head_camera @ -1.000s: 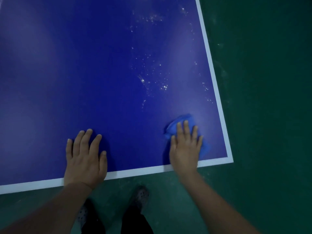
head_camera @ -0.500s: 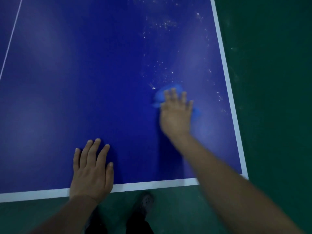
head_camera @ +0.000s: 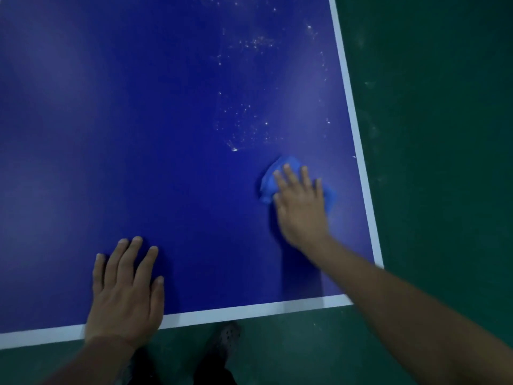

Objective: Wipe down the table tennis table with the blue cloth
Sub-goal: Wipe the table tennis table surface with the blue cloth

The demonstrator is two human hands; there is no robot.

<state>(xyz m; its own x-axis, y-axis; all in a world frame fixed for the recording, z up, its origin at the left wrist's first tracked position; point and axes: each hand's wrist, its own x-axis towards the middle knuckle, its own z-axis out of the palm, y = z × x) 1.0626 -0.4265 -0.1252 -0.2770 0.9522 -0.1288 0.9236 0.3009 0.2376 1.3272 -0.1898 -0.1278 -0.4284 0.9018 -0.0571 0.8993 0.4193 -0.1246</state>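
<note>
Right hand [head_camera: 301,207] flat on the cloth [head_camera: 280,173], fingers straight and slightly spread, pressing rather than clutching; cloth bunched under the palm, near the table's right edge and a little in from the near right corner. Left hand [head_camera: 126,290] flat on the table [head_camera: 111,134] at the near edge, fingers straight, holding nothing, apparently bracing. Step in hand judged to be a wiping stroke over the right-hand strip. Pale specks [head_camera: 244,120] scattered just beyond the cloth and further up toward the far right; that patch judged not yet done. Advisable: keep the palm low and the pressure even, overlap each pass, carry the specks toward the right edge instead of spreading them left into the cleaner middle, and refold the bunched cloth to offer a fresh face. Risk noted: cloth slipping out from under straight fingers on a long reach. Surface dark blue, smooth, faintly glossy, bordered by a white line [head_camera: 249,311] along the near and right edges. Floor [head_camera: 430,134] dark green, scuffed with faint pale marks. Dark shoe [head_camera: 226,340] visible below the near edge. Lighting dim; right forearm blurred.
</note>
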